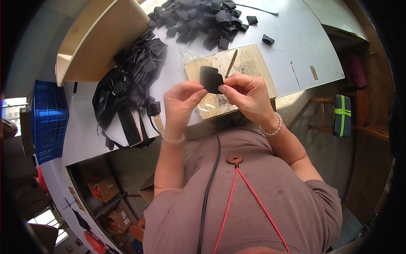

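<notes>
A small black fabric piece (210, 79) is stretched between my two hands above a wooden board (256, 63). My left hand (181, 99) pinches its left lower edge between thumb and fingertips. At the lower right corner, the thumb and fingers of my right hand (248, 94) are closed on the same cloth. A thin, pointed metal tool (231, 63) rises beside my right fingers; whether the hand grips it or it lies on the board, I cannot tell. Dark scribbles and clear plastic film cover parts of the board.
Many black fabric loops (203, 21) are heaped at the back of the white table (304, 55). A tangle of black strips (139, 67) lies on the left, beside a curved beige panel (105, 38). Beyond it stands a blue plastic basket (50, 120). A wooden stool (323, 114) is at the right.
</notes>
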Available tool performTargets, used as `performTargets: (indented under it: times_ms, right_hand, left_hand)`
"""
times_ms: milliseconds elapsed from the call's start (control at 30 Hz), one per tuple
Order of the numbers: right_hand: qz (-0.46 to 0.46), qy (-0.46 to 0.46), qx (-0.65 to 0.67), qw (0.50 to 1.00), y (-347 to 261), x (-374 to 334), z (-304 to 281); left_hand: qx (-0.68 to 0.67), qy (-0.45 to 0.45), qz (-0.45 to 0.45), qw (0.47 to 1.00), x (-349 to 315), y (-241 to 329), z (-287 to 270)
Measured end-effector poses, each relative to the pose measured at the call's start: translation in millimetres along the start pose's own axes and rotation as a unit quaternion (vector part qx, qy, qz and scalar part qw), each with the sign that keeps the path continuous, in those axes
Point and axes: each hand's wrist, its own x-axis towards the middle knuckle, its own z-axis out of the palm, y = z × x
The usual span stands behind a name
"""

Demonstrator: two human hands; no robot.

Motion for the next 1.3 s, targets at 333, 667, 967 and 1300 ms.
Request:
performTargets:
  times_ms: [333, 667, 967, 1300]
  right_hand:
    - [-0.206, 0.039, -0.211, 0.955, -2.4, -10.7, 0.0]
    - [-0.270, 0.036, -0.299, 0.914, 4.3, -12.2, -3.9]
    - [-0.355, 0.080, -0.352, 0.863, 12.1, -10.6, -5.5]
    - [-0.249, 0.026, -0.271, 0.930, 3.9, -14.4, -1.1]
  left_hand:
    - [0.075, 0.002, 0.038, 0.996, -9.9, 11.1, 26.5]
    - [0.009, -0.041, -0.067, 0.997, -0.3, 28.0, 28.3]
    - [0.011, -0.033, -0.045, 0.998, -5.2, 13.7, 27.6]
    - [0.015, 0.019, -0.043, 0.999, -12.2, 17.7, 36.5]
